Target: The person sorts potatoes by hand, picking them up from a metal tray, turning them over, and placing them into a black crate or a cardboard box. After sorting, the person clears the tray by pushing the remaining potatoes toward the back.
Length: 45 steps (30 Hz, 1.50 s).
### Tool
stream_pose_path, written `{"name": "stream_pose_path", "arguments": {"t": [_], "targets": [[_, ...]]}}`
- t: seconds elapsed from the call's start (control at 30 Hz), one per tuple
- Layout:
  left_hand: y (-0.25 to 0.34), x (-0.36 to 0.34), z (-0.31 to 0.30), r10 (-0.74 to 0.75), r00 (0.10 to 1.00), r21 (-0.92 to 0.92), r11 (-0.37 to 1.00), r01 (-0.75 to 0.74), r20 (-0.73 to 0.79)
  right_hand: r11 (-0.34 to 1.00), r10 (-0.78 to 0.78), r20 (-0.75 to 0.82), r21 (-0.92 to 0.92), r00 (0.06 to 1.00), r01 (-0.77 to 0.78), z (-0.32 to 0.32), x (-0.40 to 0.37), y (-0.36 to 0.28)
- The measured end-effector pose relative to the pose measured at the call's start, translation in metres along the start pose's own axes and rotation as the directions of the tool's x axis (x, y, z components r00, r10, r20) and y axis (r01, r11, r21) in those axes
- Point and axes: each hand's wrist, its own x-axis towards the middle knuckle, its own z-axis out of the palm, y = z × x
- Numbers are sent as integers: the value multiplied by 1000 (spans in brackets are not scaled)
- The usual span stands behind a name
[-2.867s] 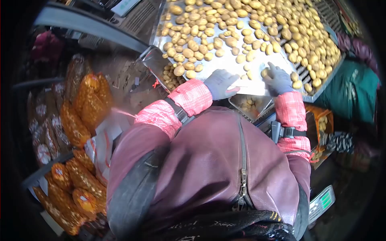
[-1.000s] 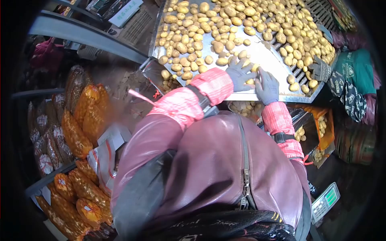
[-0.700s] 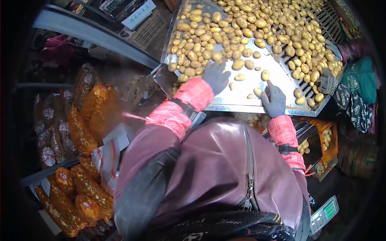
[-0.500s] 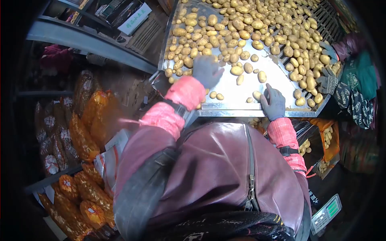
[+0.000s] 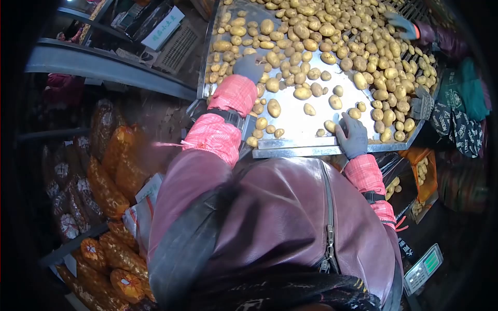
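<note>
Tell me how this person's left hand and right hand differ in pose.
The left hand reaches farther across the tray, among potatoes; the right hand is by the near edge. The left hand's fingertips are hard to make out, while the right hand's thumb and fingers show. Both are gloved in grey, below pink sleeves.

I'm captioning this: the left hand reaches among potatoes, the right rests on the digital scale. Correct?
The right hand isn't on the digital scale: the head view shows it at the metal table's near edge. The left hand does reach among potatoes.
</note>
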Motion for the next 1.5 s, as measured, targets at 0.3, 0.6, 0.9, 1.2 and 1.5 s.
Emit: {"name": "stream_pose_path", "arguments": {"t": [0.3, 0.6, 0.9, 1.2, 1.5], "targets": [[-23, -9, -58, -229, 974, -750, 644, 151, 0, 999, 51, -17, 21, 999, -51, 0, -3, -2], [-117, -14, -173, 16, 685, 353, 866, 355, -728, 996, 87, 11, -2, 996, -87, 3, -1, -3], [-68, 88, -96, 100, 969, 517, 831, -205, 225, 996, 90, -27, -16, 996, -91, 3, -1, -4], [-32, 64, -88, -118, 926, 343, 939, -13, 359, 992, 124, -16, 9, 992, -124, 0, 2, -9], [-47, 160, -73, -82, 937, 283, 959, -19, 340, 986, 163, 11, 28, 987, -163, -5, 5, -15]]}}
